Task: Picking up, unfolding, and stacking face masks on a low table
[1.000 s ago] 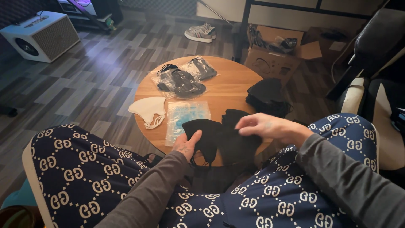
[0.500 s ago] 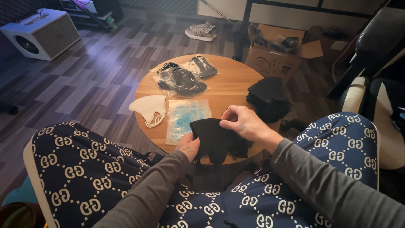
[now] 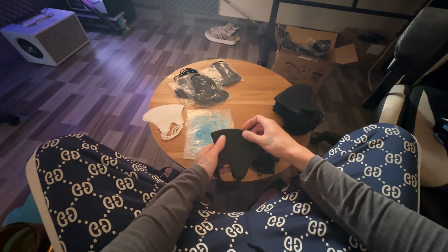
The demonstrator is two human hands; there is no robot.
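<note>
Over the near edge of a small round wooden table [image 3: 252, 95] I hold a black face mask [image 3: 235, 149], folded in half. My left hand [image 3: 209, 156] grips its left side, thumb on top. My right hand [image 3: 268, 137] pinches its upper right edge. Its ear loops hang below. On the table lie a white mask [image 3: 165, 117], a clear bag of blue masks [image 3: 205, 128], two clear bags of black masks [image 3: 203, 88] and a stack of black masks [image 3: 296, 105] at the right edge.
My knees in dark patterned trousers [image 3: 107, 186] flank the table. A cardboard box [image 3: 308, 58] and grey sneakers [image 3: 225, 33] lie beyond it on the wood floor. A white speaker box [image 3: 44, 35] stands far left, a chair [image 3: 420, 70] at right.
The black mask was spread wide between my hands; my right hand has come in toward the left and the mask is now folded together.
</note>
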